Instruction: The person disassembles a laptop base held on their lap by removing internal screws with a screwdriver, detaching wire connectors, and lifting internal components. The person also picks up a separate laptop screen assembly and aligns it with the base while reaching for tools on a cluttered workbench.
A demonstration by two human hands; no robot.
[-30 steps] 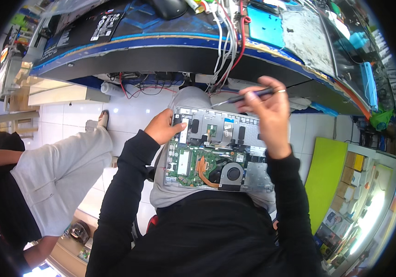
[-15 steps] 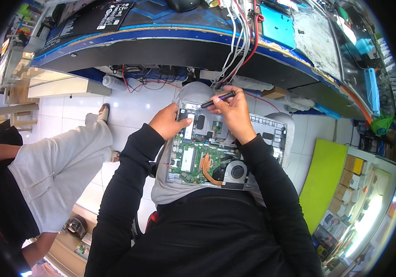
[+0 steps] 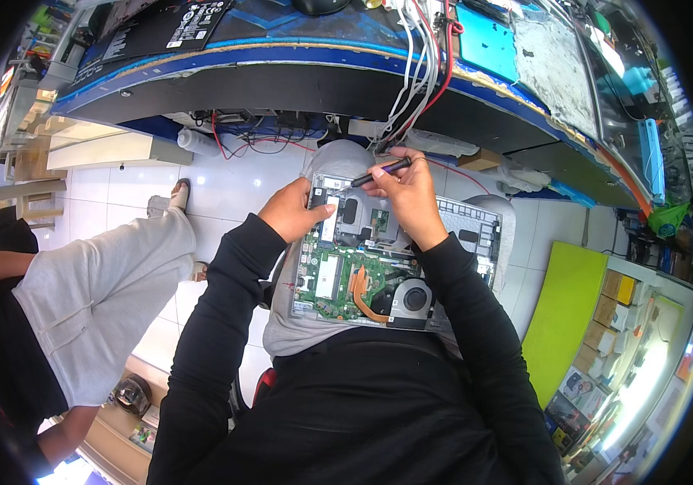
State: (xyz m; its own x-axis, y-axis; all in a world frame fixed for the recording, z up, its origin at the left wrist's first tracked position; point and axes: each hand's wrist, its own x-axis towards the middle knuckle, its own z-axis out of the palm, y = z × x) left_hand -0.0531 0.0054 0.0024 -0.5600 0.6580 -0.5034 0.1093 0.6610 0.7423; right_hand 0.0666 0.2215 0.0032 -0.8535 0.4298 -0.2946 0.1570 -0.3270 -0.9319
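Observation:
An opened silver laptop chassis (image 3: 468, 214) rests across my lap, showing a green circuit board (image 3: 310, 283), a copper heat pipe (image 3: 360, 295) and a round fan (image 3: 412, 299). My left hand (image 3: 298, 208) grips its upper left edge, thumb over the long component (image 3: 327, 230) there. My right hand (image 3: 403, 194) holds a dark screwdriver (image 3: 389, 168) angled down toward the chassis's upper left corner, the tip near that component's top end; whether it touches cannot be told.
Ahead is a workbench edge (image 3: 282, 50) with a mouse (image 3: 318, 6), teal panel (image 3: 484, 44) and hanging cables (image 3: 411, 81). Another person (image 3: 112, 299) sits at my left. A green board (image 3: 557, 307) and lit shelving (image 3: 621, 356) are at my right.
Since a second ago, my right hand has moved left and the screwdriver's tip has come to the upper left corner. In the last half second, both hands have barely moved.

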